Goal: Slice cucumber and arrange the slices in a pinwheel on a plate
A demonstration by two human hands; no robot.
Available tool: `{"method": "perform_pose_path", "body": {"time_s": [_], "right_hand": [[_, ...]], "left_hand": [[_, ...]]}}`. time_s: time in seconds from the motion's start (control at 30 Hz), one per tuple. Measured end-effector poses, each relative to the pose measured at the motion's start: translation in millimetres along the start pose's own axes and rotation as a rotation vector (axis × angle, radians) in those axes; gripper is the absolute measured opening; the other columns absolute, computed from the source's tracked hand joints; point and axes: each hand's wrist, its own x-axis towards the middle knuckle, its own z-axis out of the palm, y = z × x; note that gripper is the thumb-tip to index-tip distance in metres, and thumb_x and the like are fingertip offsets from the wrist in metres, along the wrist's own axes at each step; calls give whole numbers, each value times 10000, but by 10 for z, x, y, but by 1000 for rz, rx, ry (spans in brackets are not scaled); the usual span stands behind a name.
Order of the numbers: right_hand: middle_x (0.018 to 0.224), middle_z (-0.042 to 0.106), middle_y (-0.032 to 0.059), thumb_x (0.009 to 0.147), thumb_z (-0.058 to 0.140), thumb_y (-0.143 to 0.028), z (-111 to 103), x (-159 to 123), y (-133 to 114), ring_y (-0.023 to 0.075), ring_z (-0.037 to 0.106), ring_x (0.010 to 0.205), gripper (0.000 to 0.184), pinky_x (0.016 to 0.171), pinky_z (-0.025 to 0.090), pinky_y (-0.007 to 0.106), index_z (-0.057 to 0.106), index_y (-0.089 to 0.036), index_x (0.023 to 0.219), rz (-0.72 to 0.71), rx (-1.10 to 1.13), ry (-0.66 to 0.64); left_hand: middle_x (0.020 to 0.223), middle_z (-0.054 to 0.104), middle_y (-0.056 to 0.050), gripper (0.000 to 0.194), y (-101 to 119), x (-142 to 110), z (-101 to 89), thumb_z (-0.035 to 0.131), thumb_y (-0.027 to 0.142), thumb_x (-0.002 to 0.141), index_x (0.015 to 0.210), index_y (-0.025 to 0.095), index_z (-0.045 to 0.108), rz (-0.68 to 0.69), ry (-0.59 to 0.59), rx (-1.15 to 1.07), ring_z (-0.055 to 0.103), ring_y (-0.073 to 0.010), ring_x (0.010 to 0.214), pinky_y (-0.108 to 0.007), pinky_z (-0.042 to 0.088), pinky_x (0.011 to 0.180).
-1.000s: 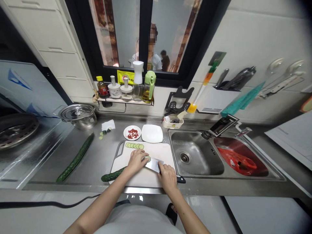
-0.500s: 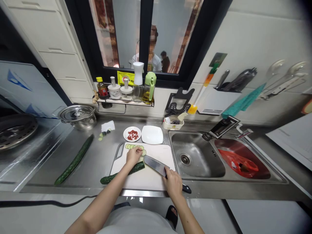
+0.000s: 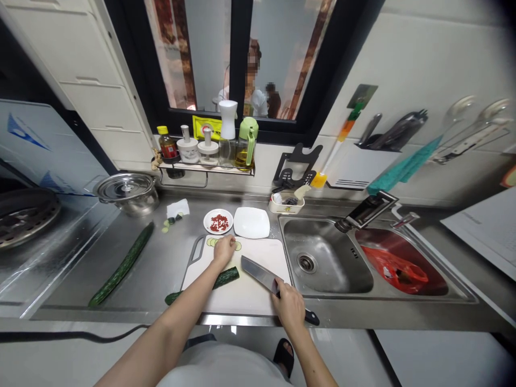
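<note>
Cucumber (image 3: 226,276), partly sliced with a length uncut, lies dark green and bumpy on my white board (image 3: 258,298). Beyond it, pale slices (image 3: 238,246) form a row under my left hand (image 3: 223,250), fingers drawn together, grip unclear. My right hand (image 3: 291,305) grips a knife (image 3: 259,272). Leftward, a second cucumber (image 3: 123,266) lies whole.

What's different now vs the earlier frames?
Left hand let go of the cut cucumber and moved away from the person, to the row of slices. Right hand drew the knife rightward off the cucumber, grip kept. Unchanged: whole cucumber, pot, both plates.
</note>
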Motion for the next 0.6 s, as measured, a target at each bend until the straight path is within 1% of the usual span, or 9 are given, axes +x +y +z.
{"method": "perform_pose_path", "body": {"time_s": [0.13, 0.27, 0.37, 0.6], "right_hand": [[1029, 690, 77, 827, 542, -217, 4, 5, 2, 199, 605, 963, 418, 844, 372, 269, 575, -194, 1243, 6, 12, -13], [1029, 688, 69, 832, 527, -217, 30, 18, -3, 197, 605, 970, 423, 857, 371, 270, 571, -190, 1252, 17, 28, -21], [1018, 691, 63, 831, 528, -215, 44, 28, -9, 190, 606, 970, 424, 849, 377, 265, 572, -200, 1253, 16, 48, -16], [1037, 693, 68, 824, 544, -221, 16, 22, -15, 194, 612, 970, 425, 847, 392, 269, 581, -199, 1247, 31, 62, -17]], "left_hand": [[975, 668, -64, 190, -71, -67, -58, 581, 272, 846, 973, 213, 710, 143, -1, 76, 545, -216, 982, -323, 392, 859], [996, 642, -76, 222, -126, -89, -91, 551, 256, 874, 1015, 240, 722, 260, -60, 146, 510, -225, 1011, -344, 389, 870], [981, 634, -76, 233, -136, -76, -90, 534, 248, 886, 1019, 239, 725, 298, -64, 165, 500, -223, 1009, -346, 392, 868], [975, 635, -70, 245, -156, -73, -74, 521, 290, 902, 1029, 244, 725, 311, -51, 162, 502, -222, 1003, -346, 395, 866]]}}
